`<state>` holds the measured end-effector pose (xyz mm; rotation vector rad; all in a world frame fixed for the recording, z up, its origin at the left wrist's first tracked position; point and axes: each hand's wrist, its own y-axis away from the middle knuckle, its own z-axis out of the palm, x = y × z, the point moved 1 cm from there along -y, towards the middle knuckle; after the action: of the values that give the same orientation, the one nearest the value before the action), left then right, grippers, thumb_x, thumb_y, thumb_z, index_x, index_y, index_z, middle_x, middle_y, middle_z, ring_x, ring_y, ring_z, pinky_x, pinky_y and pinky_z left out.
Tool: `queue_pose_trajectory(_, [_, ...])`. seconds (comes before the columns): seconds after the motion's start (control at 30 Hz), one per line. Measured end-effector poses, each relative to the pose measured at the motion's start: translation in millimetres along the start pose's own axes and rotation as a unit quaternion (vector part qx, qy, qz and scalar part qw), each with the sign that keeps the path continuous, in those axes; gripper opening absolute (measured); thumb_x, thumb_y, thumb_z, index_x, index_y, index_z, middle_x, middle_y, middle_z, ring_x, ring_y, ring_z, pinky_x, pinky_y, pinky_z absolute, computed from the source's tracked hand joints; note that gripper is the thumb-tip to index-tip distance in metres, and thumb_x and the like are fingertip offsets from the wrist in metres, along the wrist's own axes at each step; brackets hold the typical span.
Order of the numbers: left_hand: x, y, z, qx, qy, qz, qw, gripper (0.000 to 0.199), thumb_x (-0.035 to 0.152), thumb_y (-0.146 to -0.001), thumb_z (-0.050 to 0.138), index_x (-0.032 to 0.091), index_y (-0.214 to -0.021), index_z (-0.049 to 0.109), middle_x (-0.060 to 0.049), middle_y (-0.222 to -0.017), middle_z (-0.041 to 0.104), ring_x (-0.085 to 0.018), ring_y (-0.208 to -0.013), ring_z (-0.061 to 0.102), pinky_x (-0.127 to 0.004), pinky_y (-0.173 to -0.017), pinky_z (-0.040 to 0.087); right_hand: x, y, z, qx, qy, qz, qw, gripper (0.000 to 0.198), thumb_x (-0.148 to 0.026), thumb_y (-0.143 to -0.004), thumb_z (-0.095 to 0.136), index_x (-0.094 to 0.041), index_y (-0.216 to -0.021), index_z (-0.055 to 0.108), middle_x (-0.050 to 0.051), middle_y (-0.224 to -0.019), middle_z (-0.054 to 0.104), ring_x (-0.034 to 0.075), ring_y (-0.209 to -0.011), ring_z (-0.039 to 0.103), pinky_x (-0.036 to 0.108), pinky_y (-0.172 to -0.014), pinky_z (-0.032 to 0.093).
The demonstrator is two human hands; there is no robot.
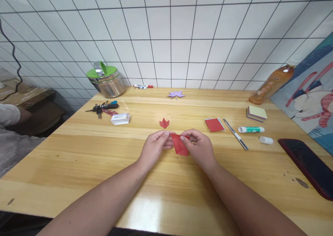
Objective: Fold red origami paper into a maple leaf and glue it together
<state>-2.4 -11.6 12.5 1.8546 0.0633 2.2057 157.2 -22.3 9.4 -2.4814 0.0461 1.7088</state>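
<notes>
A folded red paper [181, 148] is held just above the wooden table between both hands, with crease lines showing on its face. My left hand [158, 143] pinches its upper left corner between thumb and fingers. On the other side, my right hand [198, 146] grips the upper right edge, thumb in front. A small red folded paper piece [164, 123] with pointed tips lies just beyond my left fingertips. Farther back rests a purple paper leaf [176, 94]. To the right of my right hand lies a stack of square paper [214, 124], red on top.
Right side: a pen [235, 133], glue stick [251, 129], white cap [266, 140], sticky-note pad [256, 113], phone [307, 166] and bottle [273, 83]. Left side: keys [102, 107], a small white box [120, 119], a green-lidded steel pot [106, 80], markers [143, 86]. Another person's sleeve [9, 114] shows far left.
</notes>
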Motion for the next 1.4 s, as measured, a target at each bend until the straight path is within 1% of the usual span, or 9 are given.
queue_pose_trajectory(0.1, [1,1,0,-0.005,-0.003,0.005,1.0,0.041,0.05,-0.072,0.065,0.013,-0.089,0.068,-0.009,-0.077,0.072,-0.018,-0.067,0.067,-0.03,-0.069,0.053,1,0,0,0.002,0.0,-0.001,1.0,0.016,-0.034,-0.074,0.06,-0.02,-0.08,0.067,0.001,-0.067,0.064,0.013,-0.054,0.052,0.024,-0.052,0.04])
queue_pose_trajectory(0.27, [-1,0,0,0.003,-0.025,0.03,0.999,0.029,0.042,-0.069,0.071,0.015,-0.08,0.069,-0.004,-0.072,0.072,-0.017,-0.066,0.067,-0.029,-0.069,0.053,0,0,1,0.002,0.002,-0.006,1.0,0.015,-0.033,-0.074,0.06,-0.02,-0.078,0.067,-0.001,-0.058,0.058,0.011,-0.049,0.046,0.023,-0.047,0.037])
queue_pose_trajectory(0.5, [0,-3,-3,0.03,0.001,0.041,0.999,0.027,0.04,-0.067,0.073,0.014,-0.073,0.066,-0.003,-0.068,0.071,-0.015,-0.06,0.065,-0.027,-0.066,0.053,-1,1,4,-0.038,-0.101,0.012,0.994,0.024,-0.034,-0.072,0.064,-0.018,-0.09,0.066,0.003,-0.074,0.067,0.014,-0.062,0.058,0.025,-0.055,0.047])
queue_pose_trajectory(0.6, [-2,-2,-1,-0.004,0.052,-0.007,0.999,0.029,0.042,-0.073,0.068,0.015,-0.081,0.066,-0.005,-0.074,0.073,-0.016,-0.063,0.067,-0.028,-0.067,0.052,0,1,4,-0.022,-0.098,0.008,0.995,0.021,-0.033,-0.075,0.062,-0.019,-0.089,0.067,0.004,-0.076,0.069,0.016,-0.064,0.062,0.025,-0.056,0.049])
queue_pose_trajectory(0.73, [-5,2,4,-0.055,0.111,-0.068,0.99,0.03,0.041,-0.076,0.067,0.014,-0.087,0.067,-0.008,-0.079,0.073,-0.017,-0.069,0.069,-0.028,-0.07,0.052,-3,2,1,0.043,0.067,-0.12,0.99,0.014,-0.027,-0.081,0.057,-0.022,-0.085,0.069,0.003,-0.079,0.07,0.016,-0.066,0.063,0.027,-0.062,0.051])
queue_pose_trajectory(0.9, [-8,3,5,-0.033,0.117,-0.084,0.989,0.024,0.034,-0.076,0.067,0.013,-0.086,0.067,-0.008,-0.076,0.074,-0.016,-0.067,0.069,-0.026,-0.068,0.052,-3,5,-3,0.013,0.203,-0.313,0.928,0.028,-0.015,-0.087,0.048,-0.027,-0.102,0.068,0.001,-0.105,0.07,0.015,-0.095,0.064,0.028,-0.086,0.051])
queue_pose_trajectory(1.0, [-7,1,3,-0.012,0.143,-0.092,0.985,0.02,0.031,-0.076,0.067,0.012,-0.083,0.065,-0.008,-0.073,0.074,-0.018,-0.065,0.069,-0.027,-0.065,0.053,0,5,-5,-0.009,0.236,-0.387,0.891,0.033,-0.012,-0.087,0.048,-0.027,-0.109,0.066,-0.001,-0.115,0.066,0.012,-0.1,0.064,0.025,-0.088,0.051])
queue_pose_trajectory(1.2, [-1,1,1,-0.009,0.135,-0.097,0.986,0.028,0.039,-0.077,0.064,0.011,-0.08,0.063,-0.011,-0.069,0.072,-0.019,-0.065,0.07,-0.025,-0.06,0.053,1,5,-7,-0.026,0.27,-0.439,0.856,0.036,-0.009,-0.087,0.047,-0.026,-0.115,0.063,-0.001,-0.118,0.064,0.011,-0.102,0.064,0.022,-0.084,0.054])
queue_pose_trajectory(1.4, [2,0,-1,-0.014,0.105,-0.11,0.988,0.024,0.035,-0.08,0.063,0.011,-0.075,0.064,-0.008,-0.063,0.071,-0.016,-0.058,0.068,-0.023,-0.057,0.053,4,6,-7,-0.046,0.252,-0.44,0.861,0.035,-0.009,-0.087,0.047,-0.024,-0.113,0.064,-0.001,-0.119,0.064,0.01,-0.104,0.062,0.021,-0.088,0.052])
